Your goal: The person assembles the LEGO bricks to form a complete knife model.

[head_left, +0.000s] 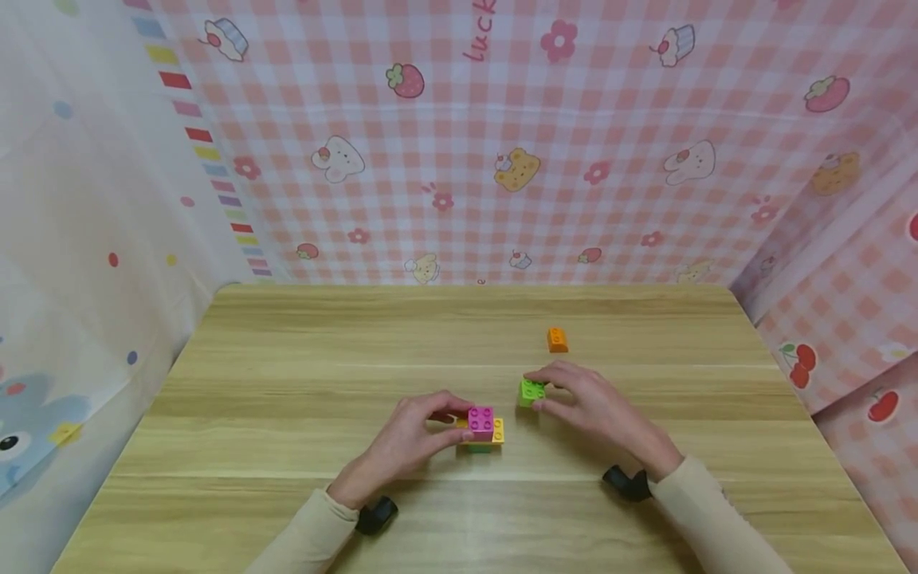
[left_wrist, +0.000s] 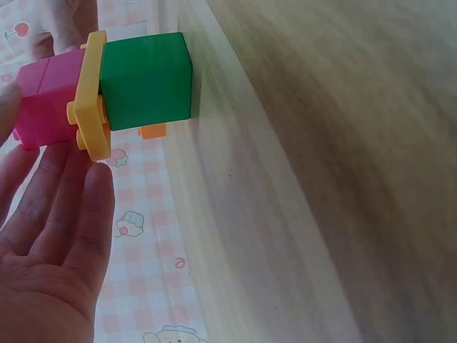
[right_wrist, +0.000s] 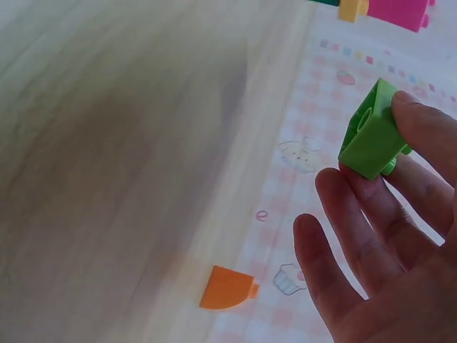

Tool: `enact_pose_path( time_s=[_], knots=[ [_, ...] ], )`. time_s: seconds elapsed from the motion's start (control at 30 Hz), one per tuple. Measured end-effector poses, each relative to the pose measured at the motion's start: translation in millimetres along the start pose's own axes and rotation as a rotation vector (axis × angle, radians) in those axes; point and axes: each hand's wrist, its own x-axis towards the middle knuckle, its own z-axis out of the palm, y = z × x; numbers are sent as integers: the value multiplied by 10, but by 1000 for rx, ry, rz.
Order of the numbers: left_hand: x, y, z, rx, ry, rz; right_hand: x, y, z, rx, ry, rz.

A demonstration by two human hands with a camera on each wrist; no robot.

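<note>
My left hand (head_left: 412, 434) pinches the magenta part (left_wrist: 53, 93) at the top of a small stack of toy building bricks. Under the magenta part is a flat yellow plate (left_wrist: 91, 93), with a dark green brick (left_wrist: 146, 82) at the bottom. A line crosses the magenta side in the left wrist view; whether it is one brick or two I cannot tell. To the right, my right hand (head_left: 591, 402) holds a light green brick (right_wrist: 375, 136) between thumb and fingers, raised off the wood. Its hollow underside shows in the right wrist view, and it is apart from the stack.
An orange brick (head_left: 557, 340) with a curved side lies on the wooden table (head_left: 301, 343), beyond my right hand. Behind the table hangs a pink checked cloth (head_left: 459, 231). Black wrist devices (head_left: 376, 516) sit below both wrists.
</note>
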Motion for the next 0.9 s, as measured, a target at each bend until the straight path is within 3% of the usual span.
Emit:
enact_pose_path(
  time_s=[0.3,0.9],
  knots=[
    [-10,-8,2,-1,15,6,-24,-166,-4,-30,71,-81],
    [-4,-34,14,22,36,49,-41,-420,-13,2,97,-150]
  ],
)
